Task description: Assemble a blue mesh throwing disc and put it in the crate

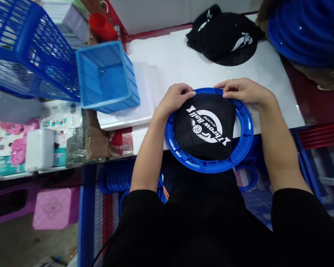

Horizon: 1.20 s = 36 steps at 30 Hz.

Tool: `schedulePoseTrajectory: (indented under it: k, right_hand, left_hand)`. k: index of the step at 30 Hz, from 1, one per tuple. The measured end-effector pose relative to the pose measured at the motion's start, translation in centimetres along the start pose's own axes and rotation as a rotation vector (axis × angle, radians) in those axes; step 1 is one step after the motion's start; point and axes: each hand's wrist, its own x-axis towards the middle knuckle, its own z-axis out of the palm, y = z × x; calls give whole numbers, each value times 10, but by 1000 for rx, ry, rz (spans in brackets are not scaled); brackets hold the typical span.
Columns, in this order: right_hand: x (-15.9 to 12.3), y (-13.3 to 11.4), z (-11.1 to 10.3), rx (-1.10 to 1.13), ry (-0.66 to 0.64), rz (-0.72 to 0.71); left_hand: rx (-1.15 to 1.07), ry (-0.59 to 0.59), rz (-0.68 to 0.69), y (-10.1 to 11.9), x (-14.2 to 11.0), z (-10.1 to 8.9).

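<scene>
A blue plastic ring rests at the table's front edge, tilted towards me over my lap. Inside it lies a round black mesh net with a white "Throw Ball" print. A gap shows between net and ring on the right side. My left hand is closed at the ring's upper left, thumb and fingers pinching the rim where the net meets it. At the upper right, my right hand grips the same rim, its thumb and fingertips at the net's edge. Whether each hand also pinches the mesh is hard to make out.
Several black mesh nets are piled at the back. Stacked blue rings stand at the far right. To the left are a light blue bin, a blue basket and a red cup. A pink stool stands below.
</scene>
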Motion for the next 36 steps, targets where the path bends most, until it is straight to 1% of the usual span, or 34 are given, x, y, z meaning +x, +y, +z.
schedulePoseTrajectory:
  k: [6, 8, 10, 12, 15, 18, 21, 26, 31, 36]
  right_hand:
    - [-3, -3, 5, 78, 35, 28]
    - [-5, -5, 5, 137, 61, 26]
    - [-6, -9, 6, 181, 110, -5]
    - [-6, -11, 7, 158, 116, -49]
    - [-4, -11, 12, -6, -9, -112]
    - [0, -6, 19, -135, -85, -161]
    - [3, -1, 23, -178, -122, -185]
    - [2, -1, 25, -228, -106, -200]
    - [0, -3, 29, -260, -95, -247]
    - [4, -4, 33, -278, -121, -274]
  left_hand:
    - [7, 47, 28, -8, 5, 2]
    - [-1, 79, 42, -6, 3, 0]
    - [29, 98, 93, -1, -2, -3]
    - [115, 58, 181, 7, -8, -6]
    - [266, -67, 299, 15, -17, -6]
    - [337, -156, 345, 16, -23, 0]
    - [353, -200, 357, 17, -25, 5]
    - [418, -182, 343, 26, -25, 6]
    - [502, -181, 355, 30, -28, 8]
    - [469, -187, 300, 31, -30, 11]
